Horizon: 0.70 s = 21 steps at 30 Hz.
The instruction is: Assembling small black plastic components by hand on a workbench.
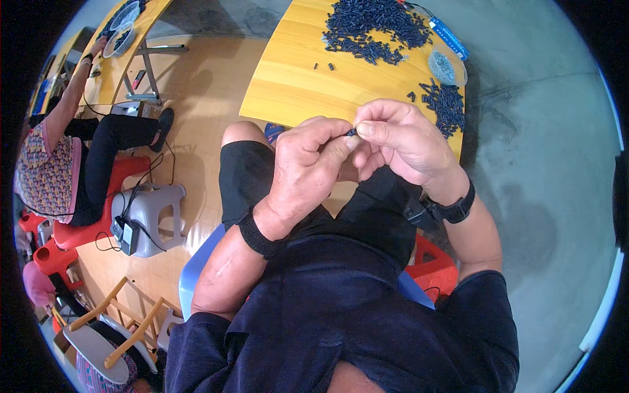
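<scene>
Over my lap, just off the near edge of the table, both hands meet at the fingertips. Between them is a small dark cylindrical piece (352,131), mostly covered by the fingers. My left hand (303,164) is closed, its thumb and forefinger pinching one end of the piece. My right hand (403,141) pinches the other end with thumb and forefinger, its remaining fingers curled below. On the table a large pile of similar dark pieces (370,29) lies at the far side. A smaller pile (447,111) sits near the right edge, beyond my right hand.
A clear bowl of tiny pale-blue parts (441,68) stands at the yellow table's (282,78) right edge. Behind it lies a blue stick-shaped tool (449,39) with a cord. To the left, another person (52,160) works at a table, near a grey stool (154,216) with cables.
</scene>
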Available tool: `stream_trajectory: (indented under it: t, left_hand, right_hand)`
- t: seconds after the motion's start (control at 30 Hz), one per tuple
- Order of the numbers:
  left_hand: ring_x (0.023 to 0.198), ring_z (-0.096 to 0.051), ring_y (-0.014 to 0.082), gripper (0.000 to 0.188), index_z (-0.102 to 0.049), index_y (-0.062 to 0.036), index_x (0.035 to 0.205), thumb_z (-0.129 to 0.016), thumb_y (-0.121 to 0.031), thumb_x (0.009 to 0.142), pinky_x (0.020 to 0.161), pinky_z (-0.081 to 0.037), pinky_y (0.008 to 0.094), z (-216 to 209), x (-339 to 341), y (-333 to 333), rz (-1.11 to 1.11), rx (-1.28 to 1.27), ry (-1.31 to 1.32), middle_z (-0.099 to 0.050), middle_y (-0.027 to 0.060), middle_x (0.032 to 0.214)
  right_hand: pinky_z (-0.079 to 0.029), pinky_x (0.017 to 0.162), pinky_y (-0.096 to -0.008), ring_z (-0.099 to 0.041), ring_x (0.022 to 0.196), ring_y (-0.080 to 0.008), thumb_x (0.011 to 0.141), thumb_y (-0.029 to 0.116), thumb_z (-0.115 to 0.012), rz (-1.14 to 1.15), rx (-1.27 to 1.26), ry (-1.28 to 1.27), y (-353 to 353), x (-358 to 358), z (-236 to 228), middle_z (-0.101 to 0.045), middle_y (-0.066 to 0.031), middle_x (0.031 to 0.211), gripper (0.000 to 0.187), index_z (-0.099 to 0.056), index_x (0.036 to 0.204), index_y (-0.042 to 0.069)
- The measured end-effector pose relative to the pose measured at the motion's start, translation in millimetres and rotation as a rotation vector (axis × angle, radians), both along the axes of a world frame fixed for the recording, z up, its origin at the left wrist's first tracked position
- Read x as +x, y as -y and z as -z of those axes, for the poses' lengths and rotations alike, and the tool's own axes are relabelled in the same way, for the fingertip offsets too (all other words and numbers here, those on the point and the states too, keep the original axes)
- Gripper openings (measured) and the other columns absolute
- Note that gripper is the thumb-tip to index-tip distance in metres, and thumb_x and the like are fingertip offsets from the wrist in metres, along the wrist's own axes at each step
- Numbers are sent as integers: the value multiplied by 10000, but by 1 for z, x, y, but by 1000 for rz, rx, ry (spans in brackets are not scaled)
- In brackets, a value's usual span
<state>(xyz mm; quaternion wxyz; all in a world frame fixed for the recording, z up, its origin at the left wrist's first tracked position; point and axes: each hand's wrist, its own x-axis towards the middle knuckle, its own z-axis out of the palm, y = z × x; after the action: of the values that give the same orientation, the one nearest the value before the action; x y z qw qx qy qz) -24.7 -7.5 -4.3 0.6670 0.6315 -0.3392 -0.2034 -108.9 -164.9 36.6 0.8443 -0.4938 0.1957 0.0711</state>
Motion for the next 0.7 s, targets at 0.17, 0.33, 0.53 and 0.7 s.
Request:
stream_trajectory:
  t: [0.17,0.33,0.53,0.7]
  left_hand:
    - [675,-593,207,92,-678,4,874,-671,-30,789,637,-457,318,7,3,3,-31,-54,73,-639,107,729]
    - [729,-545,182,114,-685,-6,889,-693,-30,779,662,-427,299,11,9,3,-9,-59,209,-608,71,756]
    - [759,-521,145,130,-685,2,902,-705,-5,774,663,-420,260,12,10,3,-11,-56,256,-581,43,786]
    - [732,-533,140,140,-682,10,883,-723,-4,750,633,-425,255,4,13,0,80,-45,123,-577,49,782]
  right_hand:
    - [-591,598,-304,-678,737,-206,915,117,-584,-15,37,-21,0,-1,-2,-645,-110,877,127,-571,991,16]
    - [-596,622,-321,-690,778,-235,925,104,-567,-14,41,35,2,-4,2,-649,-117,887,106,-563,993,23]
    - [-598,653,-355,-694,780,-264,927,100,-562,-7,149,101,1,-4,9,-656,-131,884,104,-558,999,25]
    - [-592,660,-366,-692,769,-265,920,96,-568,14,147,126,1,-6,16,-659,-130,853,106,-563,992,18]
